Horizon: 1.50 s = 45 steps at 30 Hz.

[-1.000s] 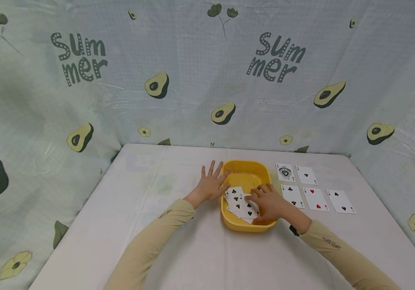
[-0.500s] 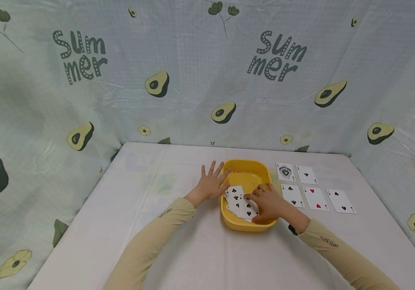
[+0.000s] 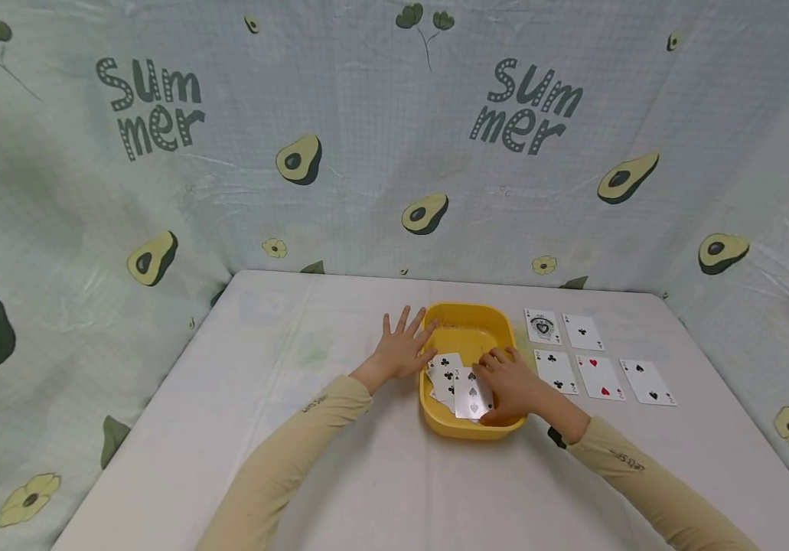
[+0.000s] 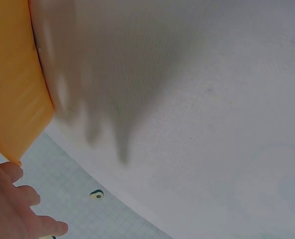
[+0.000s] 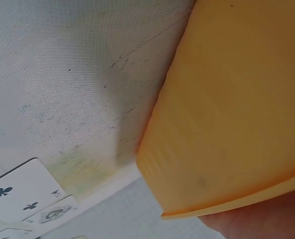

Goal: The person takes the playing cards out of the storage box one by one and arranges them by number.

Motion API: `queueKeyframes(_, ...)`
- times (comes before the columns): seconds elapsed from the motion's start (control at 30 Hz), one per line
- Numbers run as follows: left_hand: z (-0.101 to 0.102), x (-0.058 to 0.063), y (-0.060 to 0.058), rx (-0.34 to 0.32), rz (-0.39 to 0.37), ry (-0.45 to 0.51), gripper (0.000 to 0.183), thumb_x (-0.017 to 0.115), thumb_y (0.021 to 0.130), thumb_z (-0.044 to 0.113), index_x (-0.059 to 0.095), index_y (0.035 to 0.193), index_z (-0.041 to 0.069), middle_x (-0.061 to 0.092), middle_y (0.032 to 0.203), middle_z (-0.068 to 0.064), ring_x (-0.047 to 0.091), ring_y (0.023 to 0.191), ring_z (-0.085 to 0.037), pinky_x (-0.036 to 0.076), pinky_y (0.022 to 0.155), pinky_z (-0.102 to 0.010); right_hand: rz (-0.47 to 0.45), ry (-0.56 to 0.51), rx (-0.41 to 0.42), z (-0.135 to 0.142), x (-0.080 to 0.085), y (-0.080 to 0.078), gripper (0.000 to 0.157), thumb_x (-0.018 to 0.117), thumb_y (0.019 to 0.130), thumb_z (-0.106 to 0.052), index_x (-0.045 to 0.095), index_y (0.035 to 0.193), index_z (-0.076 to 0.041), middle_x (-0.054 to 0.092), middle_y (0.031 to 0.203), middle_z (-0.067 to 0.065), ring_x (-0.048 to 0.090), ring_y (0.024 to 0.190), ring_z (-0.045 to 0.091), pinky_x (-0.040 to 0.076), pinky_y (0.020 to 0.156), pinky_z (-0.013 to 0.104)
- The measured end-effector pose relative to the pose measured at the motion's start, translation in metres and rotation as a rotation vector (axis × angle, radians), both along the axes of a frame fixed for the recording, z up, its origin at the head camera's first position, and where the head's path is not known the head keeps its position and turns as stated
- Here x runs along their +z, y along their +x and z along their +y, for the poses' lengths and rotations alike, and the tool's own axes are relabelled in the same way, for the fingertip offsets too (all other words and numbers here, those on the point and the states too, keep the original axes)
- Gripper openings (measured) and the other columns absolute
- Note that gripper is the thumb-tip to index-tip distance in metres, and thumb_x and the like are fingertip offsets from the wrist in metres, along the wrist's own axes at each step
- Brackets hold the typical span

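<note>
A yellow plastic basin [image 3: 471,433] stands mid-table with a loose pile of playing cards in its near part. My right hand [image 3: 510,386] reaches over its right rim and grips a spades card [image 3: 468,399] by its right side, the face tilted and catching light. Under it and to the left lies a clubs card [image 3: 444,369]. At the left rim my left hand [image 3: 397,353] rests with fingers spread, holding nothing. In the left wrist view the left hand [image 4: 10,201] shows beside the basin wall. The right wrist view has the right fingers mostly hidden behind the rim.
Right of the basin, cards lie face up in two rows: an ornate ace [image 3: 542,327] and an ace of clubs [image 3: 583,333] behind, then a two of clubs [image 3: 555,373], a two of hearts [image 3: 600,378] and a two of spades [image 3: 647,383] in front.
The spades card has shifted slightly and tilted under my right fingers, its face now shinier. My left hand and the basin have stayed in place.
</note>
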<state>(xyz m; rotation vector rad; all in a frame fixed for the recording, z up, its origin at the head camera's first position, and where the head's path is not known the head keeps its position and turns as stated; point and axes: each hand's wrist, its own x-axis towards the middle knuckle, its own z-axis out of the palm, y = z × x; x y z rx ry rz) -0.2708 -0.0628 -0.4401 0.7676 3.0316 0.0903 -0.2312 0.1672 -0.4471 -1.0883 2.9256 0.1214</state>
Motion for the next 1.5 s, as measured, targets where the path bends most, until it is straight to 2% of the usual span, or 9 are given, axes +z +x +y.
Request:
queueKeyframes(0.3, 0.001, 0.0, -0.001, 0.006, -0.005, -0.009, 0.055, 0.03, 0.094, 0.045, 0.021, 0.143, 0.02, 0.01, 0.151, -0.008, 0.005, 0.138, -0.036, 0.008, 0.103, -0.063, 0.012, -0.066, -0.034, 0.0, 0.007, 0.004, 0.083, 0.073, 0.056, -0.059, 0.051, 0.122, -0.014, 0.047, 0.109, 0.006, 0.036, 0.11, 0.028, 0.026, 0.097, 0.056)
queueKeyframes(0.6, 0.002, -0.001, 0.0, 0.01, -0.009, -0.007, 0.055, 0.03, 0.094, 0.044, 0.022, 0.143, 0.02, 0.01, 0.151, -0.008, 0.005, 0.138, -0.035, 0.008, 0.103, -0.063, 0.017, -0.105, -0.103, 0.007, 0.02, 0.011, 0.085, 0.077, 0.056, -0.05, 0.047, 0.127, -0.015, 0.047, 0.113, 0.01, 0.034, 0.111, 0.032, 0.022, 0.097, 0.059)
queueKeyframes(1.1, 0.003, -0.005, -0.003, 0.013, -0.01, -0.011, 0.055, 0.029, 0.095, 0.044, 0.019, 0.143, 0.02, 0.008, 0.152, -0.007, 0.004, 0.139, -0.035, 0.006, 0.104, -0.062, 0.124, -0.145, -0.101, 0.031, 0.037, 0.02, 0.085, 0.073, 0.06, -0.054, 0.047, 0.129, -0.011, 0.054, 0.124, 0.006, 0.036, 0.111, 0.027, 0.018, 0.098, 0.057)
queueKeyframes(1.23, 0.002, -0.007, -0.004, 0.007, -0.024, 0.017, 0.056, 0.028, 0.094, 0.045, 0.019, 0.144, 0.02, 0.007, 0.152, -0.007, 0.004, 0.138, -0.035, 0.004, 0.104, -0.062, 0.151, -0.139, -0.111, 0.041, 0.041, 0.024, 0.085, 0.073, 0.06, -0.053, 0.046, 0.129, -0.011, 0.054, 0.125, 0.006, 0.037, 0.11, 0.027, 0.018, 0.098, 0.056)
queueKeyframes(1.27, 0.001, -0.014, -0.009, -0.003, -0.005, 0.036, 0.057, 0.023, 0.094, 0.049, 0.017, 0.144, 0.022, 0.006, 0.152, -0.006, 0.002, 0.138, -0.035, 0.002, 0.104, -0.063, 0.154, -0.139, -0.115, 0.043, 0.041, 0.024, 0.085, 0.073, 0.061, -0.053, 0.046, 0.13, -0.011, 0.054, 0.125, 0.006, 0.037, 0.11, 0.027, 0.018, 0.098, 0.056)
queueKeyframes(1.33, 0.001, -0.014, -0.009, -0.003, -0.016, 0.045, 0.058, 0.022, 0.094, 0.05, 0.015, 0.144, 0.022, 0.004, 0.152, -0.006, -0.001, 0.139, -0.035, 0.001, 0.104, -0.063, 0.156, -0.141, -0.12, 0.049, 0.042, 0.026, 0.085, 0.072, 0.061, -0.053, 0.046, 0.13, -0.01, 0.053, 0.127, 0.006, 0.037, 0.11, 0.027, 0.017, 0.097, 0.057)
queueKeyframes(1.47, 0.001, -0.014, -0.009, 0.004, -0.02, 0.032, 0.059, 0.021, 0.093, 0.051, 0.015, 0.144, 0.022, 0.003, 0.152, -0.006, -0.003, 0.139, -0.034, 0.001, 0.104, -0.063, 0.167, -0.147, -0.125, 0.06, 0.042, 0.03, 0.086, 0.071, 0.061, -0.054, 0.045, 0.131, -0.011, 0.051, 0.129, 0.005, 0.037, 0.109, 0.027, 0.017, 0.097, 0.057)
queueKeyframes(1.5, 0.002, -0.006, -0.004, 0.015, -0.04, 0.018, 0.057, 0.027, 0.094, 0.047, 0.018, 0.144, 0.02, 0.006, 0.152, -0.006, -0.001, 0.139, -0.034, 0.003, 0.105, -0.061, 0.171, -0.149, -0.128, 0.062, 0.041, 0.031, 0.086, 0.072, 0.061, -0.054, 0.045, 0.13, -0.012, 0.051, 0.129, 0.005, 0.037, 0.109, 0.027, 0.017, 0.097, 0.057)
